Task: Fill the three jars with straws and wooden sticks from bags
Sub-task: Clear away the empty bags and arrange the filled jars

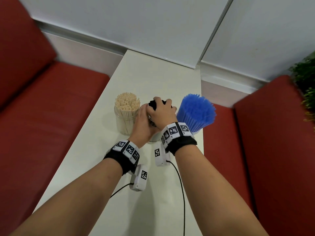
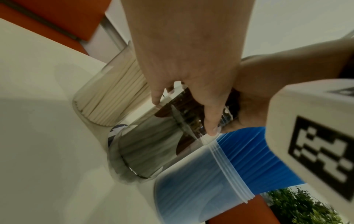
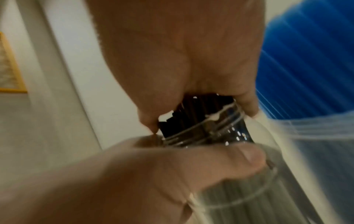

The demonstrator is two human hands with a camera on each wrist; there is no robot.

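Observation:
Three clear jars stand in a row on the white table (image 1: 153,74). The left jar (image 1: 125,116) holds beige sticks. The right jar (image 2: 191,181) holds blue straws (image 1: 196,111). My left hand (image 1: 144,120) curls round the upper part of the middle jar (image 2: 153,144), its thumb (image 3: 191,163) across the glass below the rim. My right hand (image 1: 162,108) grips from above a bundle of black straws (image 3: 201,115) standing in that jar's mouth. My hands hide most of the middle jar in the head view.
Red padded benches (image 1: 42,116) (image 1: 272,142) flank the narrow table on both sides. A white wall closes the far end. A green plant (image 1: 305,86) stands at the far right. Black cables (image 1: 180,193) trail from the wrist cameras over the near table.

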